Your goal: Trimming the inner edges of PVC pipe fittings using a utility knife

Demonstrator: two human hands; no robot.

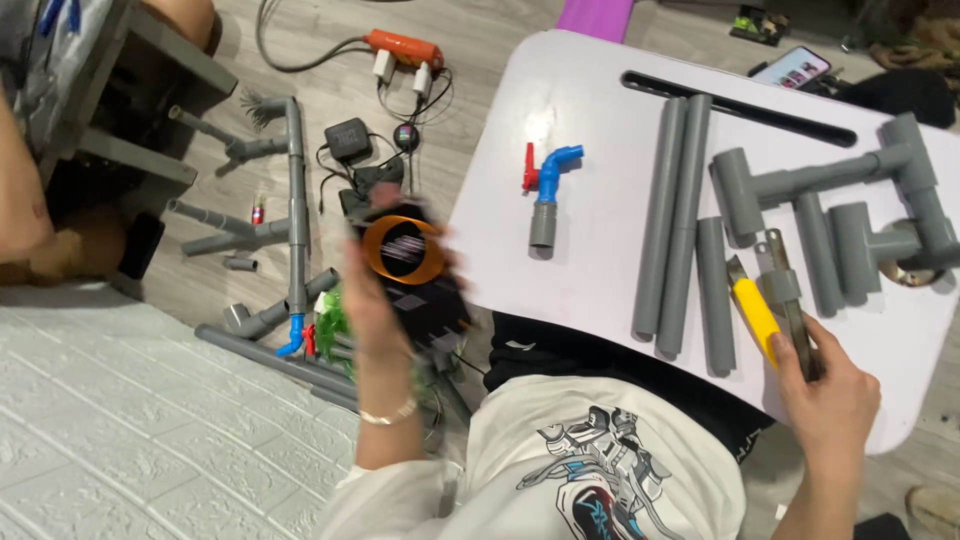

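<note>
My left hand (372, 300) is raised over the floor to the left of the white table (600, 230), gripping a dark box with an orange ring on it (405, 262); it is blurred by motion. My right hand (828, 392) rests at the table's near right edge, closed on a metal pipe cutter with a yellow handle (772, 305). Just left of it lie three straight grey pipes (680, 225). A joined grey pipe assembly with tee fittings (850, 195) lies beyond the cutter. A blue tap with a red handle on a grey coupling (546, 195) stands apart near the table's left side.
On the floor at left lie a long grey pipe assembly (293, 215), loose pipes, a black adapter (348, 138) and an orange power strip (402, 47) with cables. A phone (792, 68) lies beyond the table. Another person's leg (25, 190) is at far left.
</note>
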